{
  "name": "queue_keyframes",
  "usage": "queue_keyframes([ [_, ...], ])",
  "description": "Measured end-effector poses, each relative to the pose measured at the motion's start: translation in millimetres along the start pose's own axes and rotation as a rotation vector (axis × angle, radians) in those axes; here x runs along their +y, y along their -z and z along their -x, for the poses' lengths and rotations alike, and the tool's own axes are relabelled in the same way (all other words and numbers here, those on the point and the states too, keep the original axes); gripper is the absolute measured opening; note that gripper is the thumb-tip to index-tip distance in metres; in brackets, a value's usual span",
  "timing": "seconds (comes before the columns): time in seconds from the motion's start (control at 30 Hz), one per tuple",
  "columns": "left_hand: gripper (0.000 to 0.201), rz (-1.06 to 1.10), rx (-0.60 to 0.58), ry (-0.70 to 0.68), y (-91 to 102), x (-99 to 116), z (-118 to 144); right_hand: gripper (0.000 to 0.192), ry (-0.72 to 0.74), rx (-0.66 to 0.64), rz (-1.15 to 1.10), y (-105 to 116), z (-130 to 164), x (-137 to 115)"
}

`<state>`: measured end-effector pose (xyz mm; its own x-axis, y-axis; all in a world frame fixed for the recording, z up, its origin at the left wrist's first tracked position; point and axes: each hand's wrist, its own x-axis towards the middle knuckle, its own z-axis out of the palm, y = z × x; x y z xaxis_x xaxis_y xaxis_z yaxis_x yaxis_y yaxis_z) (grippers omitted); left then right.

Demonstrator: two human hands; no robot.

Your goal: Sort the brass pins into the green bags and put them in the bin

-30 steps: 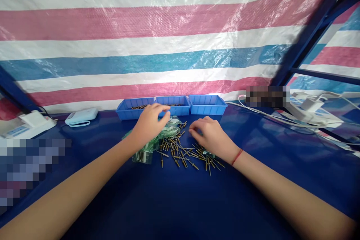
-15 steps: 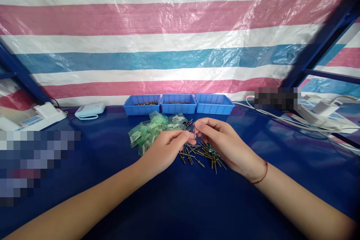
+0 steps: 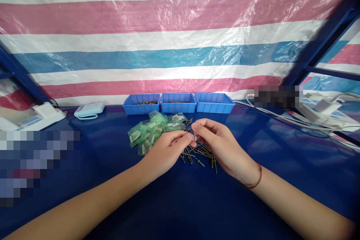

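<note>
My left hand [image 3: 165,153] and my right hand [image 3: 222,144] meet above a scatter of small brass pins [image 3: 197,153] on the dark blue table. Together they pinch one thin pin [image 3: 194,135] upright between their fingertips, the right hand at its top, the left at its bottom. A red string circles my right wrist. Just behind and to the left of my hands lies a heap of small green plastic bags [image 3: 152,129] with parts inside.
Three blue bins [image 3: 179,103] stand in a row at the back; the left and middle hold brass parts. A white device [image 3: 89,110] and another white unit [image 3: 42,116] sit at the back left. White cables and adapters [image 3: 312,114] lie at the right. A striped tarp hangs behind.
My left hand came back from the middle bin and my right hand lifted off the pile; they now hold one pin between them. Since half a second ago they barely moved.
</note>
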<state>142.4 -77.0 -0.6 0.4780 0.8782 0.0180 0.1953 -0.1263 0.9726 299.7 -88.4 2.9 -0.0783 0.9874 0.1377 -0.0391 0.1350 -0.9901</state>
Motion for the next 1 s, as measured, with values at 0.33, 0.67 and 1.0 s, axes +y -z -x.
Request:
queue_keyframes([
  [0.33, 0.029, 0.036, -0.022, -0.029, -4.8, -2.0, 1.2, 0.020, -0.029, 0.091, -0.107, -7.0, 3.1, 2.3],
  [0.67, 0.020, 0.061, -0.027, -0.039, -3.6, 1.2, 0.6, 0.020, -0.040, 0.029, -0.111, -6.8, 3.9, 2.7],
  [1.0, 0.025, 0.132, -0.030, 0.034, -1.9, 4.6, 0.2, 0.021, 0.004, -0.038, -0.088, -5.2, 4.4, 1.1],
])
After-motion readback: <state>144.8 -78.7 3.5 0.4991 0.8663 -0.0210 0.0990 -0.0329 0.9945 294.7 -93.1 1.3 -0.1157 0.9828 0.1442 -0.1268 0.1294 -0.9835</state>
